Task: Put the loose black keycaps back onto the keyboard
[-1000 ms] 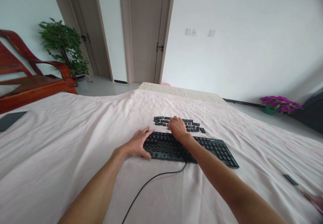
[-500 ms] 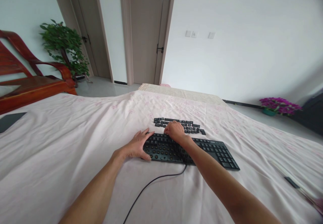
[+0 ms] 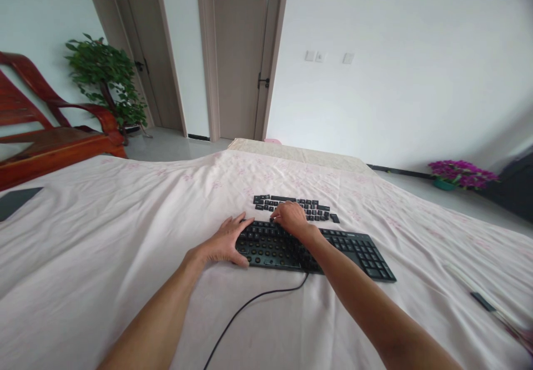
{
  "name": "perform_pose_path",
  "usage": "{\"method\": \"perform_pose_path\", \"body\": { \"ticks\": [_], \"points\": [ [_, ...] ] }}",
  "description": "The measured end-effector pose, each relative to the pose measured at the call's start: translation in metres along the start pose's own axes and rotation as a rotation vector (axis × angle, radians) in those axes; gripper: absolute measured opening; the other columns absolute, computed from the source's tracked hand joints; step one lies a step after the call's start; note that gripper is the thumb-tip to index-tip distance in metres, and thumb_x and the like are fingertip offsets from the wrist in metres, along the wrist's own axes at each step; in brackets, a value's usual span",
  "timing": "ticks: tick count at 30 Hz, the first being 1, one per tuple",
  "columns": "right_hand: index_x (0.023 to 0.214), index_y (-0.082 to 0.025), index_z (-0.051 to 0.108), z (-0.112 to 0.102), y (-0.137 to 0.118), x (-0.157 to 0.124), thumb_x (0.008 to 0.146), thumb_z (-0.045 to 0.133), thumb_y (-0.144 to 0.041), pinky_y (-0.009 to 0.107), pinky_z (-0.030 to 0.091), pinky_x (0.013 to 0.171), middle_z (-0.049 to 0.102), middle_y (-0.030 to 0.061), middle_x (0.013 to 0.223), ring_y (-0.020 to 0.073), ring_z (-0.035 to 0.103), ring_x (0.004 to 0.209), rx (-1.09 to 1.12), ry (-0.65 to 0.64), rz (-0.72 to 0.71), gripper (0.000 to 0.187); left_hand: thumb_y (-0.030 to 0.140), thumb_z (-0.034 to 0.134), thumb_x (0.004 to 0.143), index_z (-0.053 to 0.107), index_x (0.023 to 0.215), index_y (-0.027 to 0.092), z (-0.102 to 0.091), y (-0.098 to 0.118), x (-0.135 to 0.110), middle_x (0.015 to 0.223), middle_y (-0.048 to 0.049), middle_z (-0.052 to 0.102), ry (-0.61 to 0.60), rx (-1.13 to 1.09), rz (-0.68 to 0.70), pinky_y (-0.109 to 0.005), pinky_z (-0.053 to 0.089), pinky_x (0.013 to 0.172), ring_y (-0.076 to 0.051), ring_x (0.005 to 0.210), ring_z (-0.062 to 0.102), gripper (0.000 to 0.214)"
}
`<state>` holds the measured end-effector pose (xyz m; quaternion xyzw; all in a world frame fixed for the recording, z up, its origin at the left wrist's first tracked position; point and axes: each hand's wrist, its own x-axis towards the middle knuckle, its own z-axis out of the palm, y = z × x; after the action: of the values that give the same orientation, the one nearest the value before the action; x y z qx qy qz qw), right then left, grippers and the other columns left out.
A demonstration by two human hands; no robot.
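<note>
A black keyboard (image 3: 353, 245) lies on the pale pink cloth, with its cable (image 3: 250, 299) running toward me. Many keycaps are off its left and middle part, where rows of small round key seats show. My left hand (image 3: 227, 242) braces the keyboard's left end, thumb at the near edge and fingers at the far edge. Over the far edge, my right hand (image 3: 291, 218) is closed in a pinch, with a small dark keycap (image 3: 272, 220) at its fingertips. Loose black keycaps (image 3: 283, 198) lie in rows just beyond the keyboard, partly hidden by my right hand.
A dark flat object (image 3: 19, 200) lies at the left edge of the cloth (image 3: 166, 203). On the right is a thin stick-like item with a dark part (image 3: 483, 301). A wooden chair (image 3: 62, 131), a green plant (image 3: 104, 75) and purple flowers (image 3: 462, 174) stand beyond.
My right hand has shifted very slightly, and a dark keycap now shows at its fingertips. The left hand and the keyboard stay in place.
</note>
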<state>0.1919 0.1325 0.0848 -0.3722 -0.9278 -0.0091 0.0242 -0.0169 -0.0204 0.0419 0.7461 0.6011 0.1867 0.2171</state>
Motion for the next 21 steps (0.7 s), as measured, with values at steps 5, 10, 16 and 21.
{"method": "perform_pose_path", "body": {
  "ticks": [5,10,16,21],
  "points": [
    [0.094,-0.03,0.077,0.001,0.001,0.008,0.082,0.067,-0.03,0.029,0.039,0.086,0.073,0.0031,0.097,0.0219,0.059,0.102,-0.068,-0.01,-0.08,0.016,0.061,0.08,0.048,0.022,0.152,0.021,-0.002,0.002,0.0,0.16,-0.0162,0.013,-0.001,-0.005,-0.005,-0.054,0.014,0.116,-0.04,0.145,0.012,0.126],
    [0.096,-0.025,0.077,0.002,-0.002,0.008,0.084,0.063,-0.026,0.03,0.039,0.088,0.072,0.0069,0.1,0.023,0.059,0.103,-0.091,-0.022,-0.145,0.018,0.06,0.08,0.048,0.023,0.152,0.021,-0.003,0.004,-0.001,0.16,-0.0159,0.013,-0.004,-0.008,-0.01,-0.053,0.014,0.116,-0.04,0.144,0.013,0.125],
    [0.098,-0.022,0.075,-0.004,-0.005,-0.003,0.089,0.055,-0.025,0.03,0.04,0.087,0.071,0.0089,0.101,0.0226,0.059,0.102,-0.104,0.025,-0.098,0.022,0.061,0.08,0.049,0.02,0.153,0.02,-0.001,0.003,0.0,0.16,-0.0175,0.009,-0.01,0.011,-0.004,-0.053,0.013,0.116,-0.039,0.145,0.011,0.127],
    [0.103,-0.027,0.072,-0.009,-0.017,-0.033,0.093,0.052,-0.032,0.027,0.039,0.085,0.07,0.0023,0.101,0.0183,0.058,0.098,0.057,0.162,-0.079,0.023,0.06,0.081,0.047,0.021,0.152,0.022,0.001,-0.001,0.001,0.16,-0.0153,0.012,-0.004,0.011,-0.001,-0.053,0.012,0.117,-0.04,0.145,0.012,0.127]
  ]
}}
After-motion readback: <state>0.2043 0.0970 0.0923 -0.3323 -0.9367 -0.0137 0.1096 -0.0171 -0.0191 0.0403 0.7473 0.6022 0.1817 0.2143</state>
